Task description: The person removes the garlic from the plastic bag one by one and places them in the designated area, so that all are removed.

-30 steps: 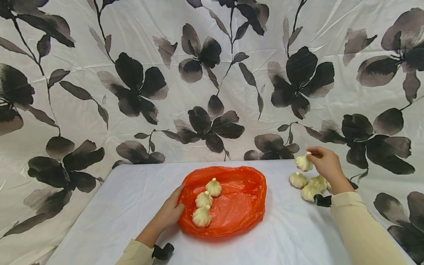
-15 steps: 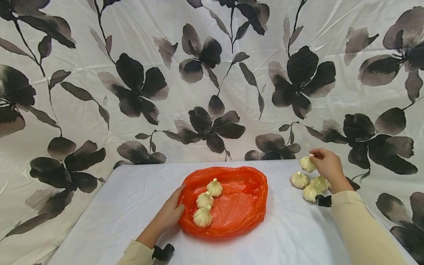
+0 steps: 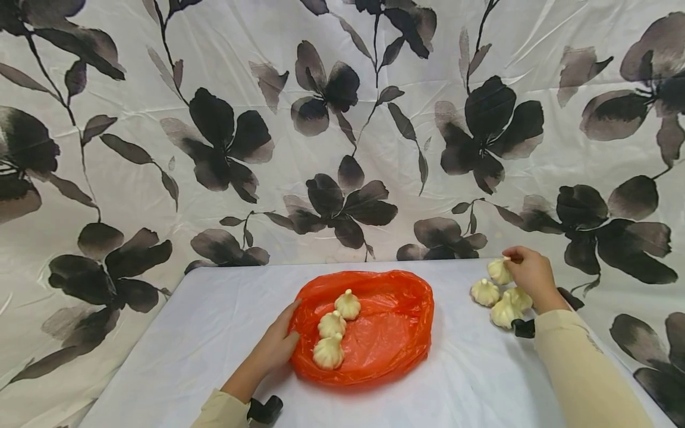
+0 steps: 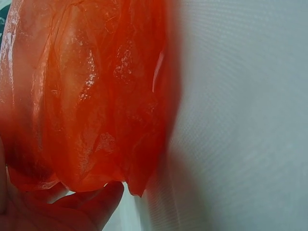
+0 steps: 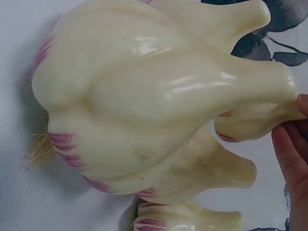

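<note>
In the head view a red plastic bag [image 3: 382, 345] lies with its mouth wide, three garlic bulbs [image 3: 332, 325] in a row along its left side. My left hand [image 3: 275, 342] holds the bag's left rim. The left wrist view has the fingers [image 4: 103, 204] at the lower edge of the bag [image 4: 91, 96]. On the far right my right hand [image 3: 532, 276] pinches a garlic bulb [image 3: 500, 271] by its stem, just above several other bulbs [image 3: 503, 312]. In the right wrist view, fingertips [image 5: 288, 154] meet that stem; a large bulb [image 5: 139, 96] covers much of the view.
The table [image 3: 225, 297] has a white cloth and ends at a hanging floral curtain [image 3: 342, 131] behind. Black wrist cameras [image 3: 266, 409] are on both arms, with light sleeves [image 3: 583, 368] behind them.
My right hand has come down and slightly to the right with its bulb, closer to the other bulbs. The left hand and the bag have stayed in place.
</note>
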`<state>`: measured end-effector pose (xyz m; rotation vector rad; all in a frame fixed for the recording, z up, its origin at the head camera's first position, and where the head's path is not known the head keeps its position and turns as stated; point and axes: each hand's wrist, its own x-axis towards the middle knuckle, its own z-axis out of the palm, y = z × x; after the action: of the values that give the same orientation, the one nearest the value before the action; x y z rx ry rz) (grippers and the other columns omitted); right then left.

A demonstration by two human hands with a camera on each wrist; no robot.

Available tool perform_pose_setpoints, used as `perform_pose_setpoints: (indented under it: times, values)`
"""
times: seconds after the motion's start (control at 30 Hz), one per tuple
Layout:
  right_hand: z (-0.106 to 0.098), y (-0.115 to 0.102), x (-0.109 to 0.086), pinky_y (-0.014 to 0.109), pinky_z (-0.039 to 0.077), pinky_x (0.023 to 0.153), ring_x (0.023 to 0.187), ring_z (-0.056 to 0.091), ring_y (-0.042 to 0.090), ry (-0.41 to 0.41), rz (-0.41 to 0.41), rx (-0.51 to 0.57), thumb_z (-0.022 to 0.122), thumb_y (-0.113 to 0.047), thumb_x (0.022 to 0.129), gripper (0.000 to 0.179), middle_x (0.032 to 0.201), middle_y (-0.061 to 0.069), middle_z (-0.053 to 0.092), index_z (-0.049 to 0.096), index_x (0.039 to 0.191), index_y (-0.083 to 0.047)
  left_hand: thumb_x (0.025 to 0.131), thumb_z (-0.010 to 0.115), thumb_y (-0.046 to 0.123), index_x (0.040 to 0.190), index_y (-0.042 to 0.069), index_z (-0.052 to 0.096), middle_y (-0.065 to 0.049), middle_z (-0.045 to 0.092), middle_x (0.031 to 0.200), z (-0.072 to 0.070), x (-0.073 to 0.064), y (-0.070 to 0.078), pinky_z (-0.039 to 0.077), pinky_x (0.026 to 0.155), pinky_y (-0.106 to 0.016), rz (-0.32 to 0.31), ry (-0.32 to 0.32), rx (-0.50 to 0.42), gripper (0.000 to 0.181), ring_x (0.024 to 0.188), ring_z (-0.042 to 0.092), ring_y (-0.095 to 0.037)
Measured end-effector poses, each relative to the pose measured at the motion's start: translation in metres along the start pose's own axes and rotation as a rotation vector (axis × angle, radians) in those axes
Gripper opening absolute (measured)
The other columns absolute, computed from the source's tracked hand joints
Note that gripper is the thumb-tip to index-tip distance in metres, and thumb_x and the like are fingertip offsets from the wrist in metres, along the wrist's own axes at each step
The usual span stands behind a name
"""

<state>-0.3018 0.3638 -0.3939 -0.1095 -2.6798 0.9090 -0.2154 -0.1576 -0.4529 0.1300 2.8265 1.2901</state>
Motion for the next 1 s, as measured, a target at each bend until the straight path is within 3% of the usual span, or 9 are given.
perform_pose_setpoints:
  times: [0.27,0.83,1.0]
  values:
    - [0.004,0.007,0.002,0.048,0.05,0.08,0.099,0.058,0.04,-0.035,0.003,-0.049,0.051,-0.009,0.094,0.027,0.112,0.027,0.063,0.061,0.116,0.003,0.09,0.044,0.007,0.154,0.014,0.023,-0.011,0.031,0.158,0.001,-0.001,-0.001,0.032,0.113,-0.058,0.012,0.01,-0.001,0.068,0.144,0.032,-0.035]
    - [0.007,0.007,0.006,0.055,0.047,0.09,0.103,0.054,0.042,-0.119,0.024,-0.071,0.05,-0.007,0.093,0.03,0.117,0.029,0.059,0.059,0.119,0.006,0.091,0.045,0.008,0.154,0.014,0.022,-0.01,0.031,0.157,0.001,-0.001,0.0,0.032,0.113,-0.058,-0.003,0.008,0.008,0.068,0.144,0.032,-0.035]
    - [0.009,0.01,0.01,0.056,0.046,0.09,0.101,0.054,0.042,-0.133,-0.008,-0.102,0.05,-0.007,0.092,0.028,0.114,0.03,0.059,0.059,0.116,0.007,0.09,0.045,0.008,0.154,0.014,0.023,-0.01,0.032,0.157,0.0,-0.002,0.0,0.032,0.113,-0.058,-0.006,0.009,0.002,0.068,0.144,0.032,-0.035]
